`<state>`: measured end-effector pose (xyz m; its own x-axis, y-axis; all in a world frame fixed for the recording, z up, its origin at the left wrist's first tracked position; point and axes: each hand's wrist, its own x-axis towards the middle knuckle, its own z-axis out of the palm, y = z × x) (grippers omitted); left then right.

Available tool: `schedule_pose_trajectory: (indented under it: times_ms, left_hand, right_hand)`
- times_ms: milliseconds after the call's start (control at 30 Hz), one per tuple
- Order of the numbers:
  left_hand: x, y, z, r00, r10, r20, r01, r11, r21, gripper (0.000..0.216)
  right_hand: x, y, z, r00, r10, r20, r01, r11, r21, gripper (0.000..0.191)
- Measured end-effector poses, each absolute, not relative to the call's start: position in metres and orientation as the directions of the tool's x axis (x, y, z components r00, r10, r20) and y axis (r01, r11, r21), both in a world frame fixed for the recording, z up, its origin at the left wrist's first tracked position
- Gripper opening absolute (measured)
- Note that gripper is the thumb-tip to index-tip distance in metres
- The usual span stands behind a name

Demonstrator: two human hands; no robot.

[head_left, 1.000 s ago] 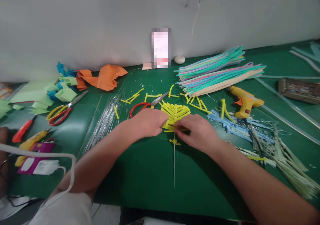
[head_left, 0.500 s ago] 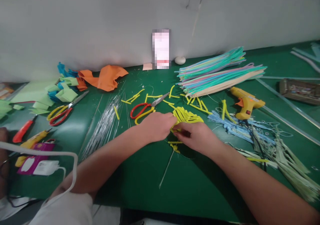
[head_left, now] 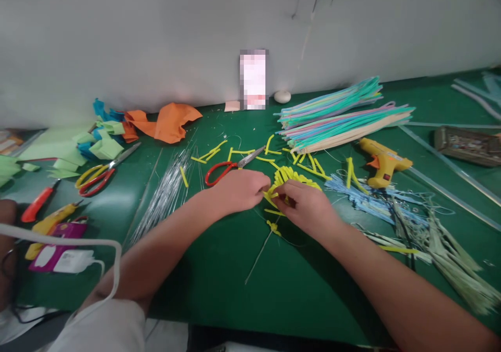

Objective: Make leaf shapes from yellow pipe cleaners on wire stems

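Observation:
A bundle of looped yellow pipe cleaners [head_left: 291,177] sits on the green table [head_left: 219,279], pinched from both sides. My left hand [head_left: 238,190] is closed on its left edge. My right hand [head_left: 309,206] is closed on its lower right part and hides much of it. A thin wire stem [head_left: 259,254] with a yellow knot [head_left: 274,228] runs from under the bundle toward me. Red-handled scissors [head_left: 227,167] lie just beyond my left hand.
Cut yellow bits [head_left: 309,164] lie scattered behind the bundle. Long pastel pipe cleaners [head_left: 340,114] are stacked at back right, with a yellow glue gun [head_left: 381,161] nearby. Silver wires [head_left: 166,190], yellow scissors [head_left: 99,172] and paper scraps [head_left: 164,120] lie on the left. Straw-like fibres [head_left: 442,242] lie at right.
The yellow bundle has been gathered from a flat fan into a tighter curved cluster. Both hands closed in on it, and the wire stem swung so its near end points left.

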<state>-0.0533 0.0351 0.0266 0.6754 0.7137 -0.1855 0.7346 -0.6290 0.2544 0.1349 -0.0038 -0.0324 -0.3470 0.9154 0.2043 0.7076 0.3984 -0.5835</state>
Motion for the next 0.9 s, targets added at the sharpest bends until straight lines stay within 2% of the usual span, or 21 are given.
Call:
schedule_pose_trajectory:
  times_ms: [67,200,333,500,667,900]
  left_hand:
    - [-0.060,0.039,0.034,0.585,0.782,-0.215,0.810,-0.551,0.201,0.017]
    - [-0.076,0.044,0.043,0.318,0.918,-0.237,0.942,-0.335,-0.036,0.021]
    - [-0.089,0.043,0.042,0.176,0.943,-0.282,0.965,-0.223,-0.141,0.023]
    - [-0.096,0.044,0.027,0.139,0.957,-0.255,0.981,-0.169,-0.098,0.021]
    - [-0.104,0.048,0.014,0.050,0.971,-0.234,0.998,-0.060,-0.035,0.033]
    - [-0.120,0.031,0.028,-0.016,0.992,-0.121,1.000,0.016,0.003,0.031]
  right_hand:
    - [0.135,-0.004,-0.034,-0.391,0.890,0.237,0.684,0.453,-0.572,0.013]
    - [0.134,-0.002,-0.035,-0.435,0.869,0.236,0.647,0.484,-0.589,0.014]
    - [0.133,0.002,-0.036,-0.458,0.863,0.213,0.660,0.490,-0.569,0.015]
    - [0.130,0.006,-0.039,-0.453,0.877,0.159,0.712,0.464,-0.528,0.017]
    - [0.129,0.006,-0.038,-0.446,0.879,0.172,0.733,0.468,-0.493,0.019]
    - [0.130,0.007,-0.035,-0.432,0.895,0.114,0.691,0.410,-0.595,0.012]
